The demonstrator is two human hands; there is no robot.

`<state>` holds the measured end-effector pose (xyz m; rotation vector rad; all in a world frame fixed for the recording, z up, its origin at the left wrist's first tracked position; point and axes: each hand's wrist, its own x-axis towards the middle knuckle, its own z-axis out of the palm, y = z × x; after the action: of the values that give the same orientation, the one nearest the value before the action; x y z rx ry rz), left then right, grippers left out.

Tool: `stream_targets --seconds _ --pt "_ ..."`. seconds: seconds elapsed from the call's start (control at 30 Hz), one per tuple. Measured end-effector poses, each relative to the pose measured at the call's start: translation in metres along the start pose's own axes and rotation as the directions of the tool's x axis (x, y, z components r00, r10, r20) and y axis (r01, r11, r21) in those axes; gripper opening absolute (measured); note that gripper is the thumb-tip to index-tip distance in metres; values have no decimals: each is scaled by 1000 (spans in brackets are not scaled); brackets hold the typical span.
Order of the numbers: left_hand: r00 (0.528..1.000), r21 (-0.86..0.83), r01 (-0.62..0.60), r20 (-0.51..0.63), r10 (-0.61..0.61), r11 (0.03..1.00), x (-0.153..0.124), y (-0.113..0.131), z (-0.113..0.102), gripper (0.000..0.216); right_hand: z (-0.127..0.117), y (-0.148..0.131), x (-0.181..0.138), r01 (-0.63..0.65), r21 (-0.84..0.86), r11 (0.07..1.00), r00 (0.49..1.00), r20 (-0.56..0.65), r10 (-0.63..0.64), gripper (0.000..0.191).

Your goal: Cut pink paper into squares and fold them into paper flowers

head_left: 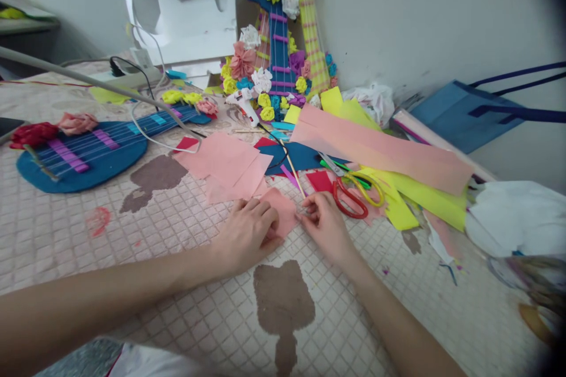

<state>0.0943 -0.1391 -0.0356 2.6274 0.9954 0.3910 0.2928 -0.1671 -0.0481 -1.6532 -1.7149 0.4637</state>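
A small piece of pink crepe paper (282, 207) lies between my two hands on the table. My left hand (247, 231) is closed on its near left side, with fingers curled and the thumb low. At the paper's right edge, my right hand (327, 227) pinches with thumb and fingertips. A thin wooden stick (292, 168) slants just beyond, its near end by my right fingers. Scissors (351, 203) with red and yellow handles lie right of that hand. More pink paper squares (225, 159) are stacked beyond my left hand.
A blue paper guitar (115, 153) lies at left; flower-decorated guitars (278, 53) lean on the wall. A white glue gun (244, 105) with a cord stands behind the paper. Long pink strips (380, 147) and yellow strips (398, 212) lie at right, near a white bag (515, 218).
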Motion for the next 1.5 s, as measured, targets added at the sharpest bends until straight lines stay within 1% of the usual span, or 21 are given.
stream_targets --seconds 0.13,0.2,0.27,0.37,0.47,0.53,0.57,0.6,0.67,0.77,0.83,0.93,1.03,1.13,1.2,1.3,1.4,1.5 --pt "1000 -73 -8 -23 7 997 0 -3 1 17 -1 6 2 36 56 998 999 -7 -36 10" --pt "999 -149 -19 -41 13 989 -1 -5 0 11 0 6 1 49 80 996 999 -8 -49 8" --pt "997 -245 -31 -76 13 969 -1 -9 -3 2 1 6 0 64 78 995 998 -8 -63 6" --pt "987 -333 -62 -158 9 941 0 -17 -10 8 2 4 -2 69 63 996 998 -10 -69 6" --pt "960 -304 -64 -279 -25 950 3 -31 -13 9 2 0 -2 56 65 996 998 -9 -56 7" --pt "940 -258 -26 -334 -64 966 6 -40 -13 13 1 -2 -2 66 58 996 998 -7 -65 12" --pt "939 -235 -11 -337 -71 972 7 -44 -13 15 0 -3 -2 81 51 995 997 -2 -82 15" --pt "946 -211 0 -316 -68 977 8 -46 -12 16 0 -4 -2 102 42 994 995 9 -103 18" --pt "969 -164 -8 -243 -32 986 8 -48 -12 17 -1 -6 -2 146 28 989 988 39 -147 23" --pt "990 -104 -22 -143 7 994 7 -46 -10 19 -1 -7 -2 176 23 984 981 81 -177 24" --pt "992 -94 -10 -126 -2 996 7 -45 -10 21 0 -7 -2 183 32 983 979 88 -185 24" --pt "992 -119 2 -124 -17 993 8 -45 -9 21 2 -6 1 181 32 983 981 62 -182 24" --pt "992 -147 1 -127 -20 989 8 -47 -7 19 3 -4 11 167 -31 985 986 15 -167 22" --pt "987 -191 1 -157 -32 982 8 -48 -4 19 3 -4 24 134 -120 984 990 64 -128 20" --pt "977 -240 18 -201 -68 971 8 -49 -1 21 4 -4 33 119 -158 980 989 105 -103 18" --pt "963 -290 52 -237 -125 956 9 -52 3 21 9 -6 39 103 -183 978 990 111 -84 11" --pt "967 -270 66 -220 -128 961 11 -54 3 17 12 -7 38 75 -179 981 994 95 -59 5" --pt "975 -233 84 -184 -128 969 13 -52 0 18 11 -6 34 53 -156 986 997 60 -44 5"
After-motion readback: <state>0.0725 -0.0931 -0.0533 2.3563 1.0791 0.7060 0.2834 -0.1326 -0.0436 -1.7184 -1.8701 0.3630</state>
